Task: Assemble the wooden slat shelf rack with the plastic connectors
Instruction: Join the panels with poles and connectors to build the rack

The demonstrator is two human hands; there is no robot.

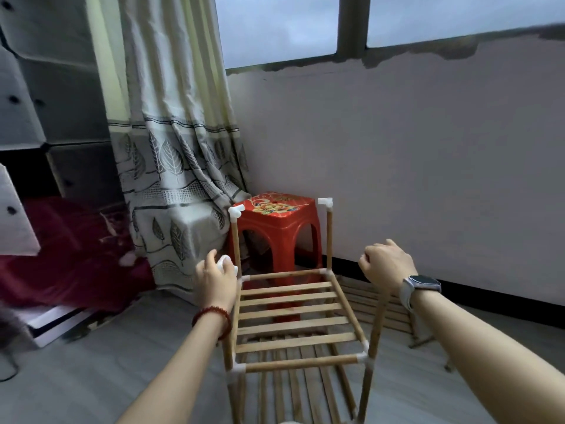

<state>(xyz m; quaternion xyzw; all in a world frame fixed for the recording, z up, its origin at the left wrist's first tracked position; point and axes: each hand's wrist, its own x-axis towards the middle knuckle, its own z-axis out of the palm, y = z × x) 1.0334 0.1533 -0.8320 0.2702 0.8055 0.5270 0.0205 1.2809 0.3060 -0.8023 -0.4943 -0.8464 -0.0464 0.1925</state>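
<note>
Grey floor (91,377) under my half-built rack

The wooden rack (293,319) stood on the floor in front of me, its legs down on the grey boards. A red plastic stool (276,228) stood behind it by the wall. A loose slatted wooden panel (382,313) lay flat to the right, near the skirting. On the left a dark red cloth (67,255) spread over the floor, and the curtain (180,179) hem reached down to it.

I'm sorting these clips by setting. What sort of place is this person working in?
Most likely a room in a home, perhaps a bedroom corner. A leaf-patterned curtain hangs by the window, a red plastic stool stands against the wall, and the half-built wooden rack sits on the floor.
</note>
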